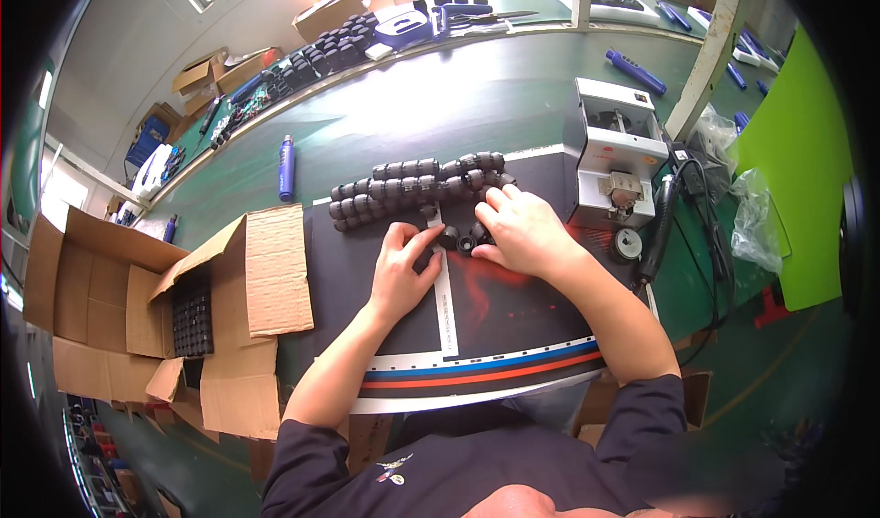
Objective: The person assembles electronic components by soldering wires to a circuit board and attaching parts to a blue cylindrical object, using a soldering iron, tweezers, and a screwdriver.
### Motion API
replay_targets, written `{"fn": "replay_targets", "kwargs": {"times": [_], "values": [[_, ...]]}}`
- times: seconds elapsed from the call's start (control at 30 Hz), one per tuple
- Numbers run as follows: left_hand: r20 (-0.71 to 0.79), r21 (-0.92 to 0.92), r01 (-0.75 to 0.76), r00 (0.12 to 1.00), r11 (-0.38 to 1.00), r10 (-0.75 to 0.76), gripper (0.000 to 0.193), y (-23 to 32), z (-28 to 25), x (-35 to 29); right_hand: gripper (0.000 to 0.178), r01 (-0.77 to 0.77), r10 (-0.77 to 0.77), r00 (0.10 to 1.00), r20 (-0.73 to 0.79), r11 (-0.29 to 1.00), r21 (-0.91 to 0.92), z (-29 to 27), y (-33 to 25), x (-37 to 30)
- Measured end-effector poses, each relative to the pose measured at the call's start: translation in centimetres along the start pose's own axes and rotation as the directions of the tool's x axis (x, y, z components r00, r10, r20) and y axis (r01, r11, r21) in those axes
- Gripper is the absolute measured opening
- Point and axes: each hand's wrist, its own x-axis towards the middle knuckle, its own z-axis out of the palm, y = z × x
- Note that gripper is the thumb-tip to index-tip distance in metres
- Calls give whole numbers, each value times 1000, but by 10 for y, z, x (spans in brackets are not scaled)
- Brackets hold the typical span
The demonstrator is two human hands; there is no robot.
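Several black ribbed cylindrical parts (pixel 403 188) lie stacked in rows on a dark mat (pixel 385 335) in front of me. Just below the rows, my left hand (pixel 403 269) has its thumb and index finger closed at the side of a small black cylinder (pixel 448 237). My right hand (pixel 521 229) is curled from the right over another black cylindrical part (pixel 480 233), its thumb low and its fingers at the row's right end. Between the hands sits a black ring-shaped end (pixel 466 243). The right fingers partly hide what they hold.
A white and grey bench machine (pixel 616 156) stands right of the mat, with a black corded tool (pixel 658 234) beside it. Left is an open cardboard box (pixel 275 270) containing black parts. Blue cylinders (pixel 287 168) stand or lie on the green table (pixel 367 115). A green panel (pixel 797 170) rises far right.
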Motion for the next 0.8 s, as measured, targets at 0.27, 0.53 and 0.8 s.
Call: {"fn": "replay_targets", "kwargs": {"times": [0.27,0.53,0.8], "values": [[18,-131,98,995,986,-97,43,4,-1,1,38,-89,65,990,-127,978,-189,1,3,-2],[-46,-205,89,994,975,-101,48,-7,2,2,35,-176,141,970,-198,970,-170,8,5,2],[-174,-35,171,969,985,-175,53,-6,3,2,41,-91,91,996,19,996,-10,3,6,2]]}}
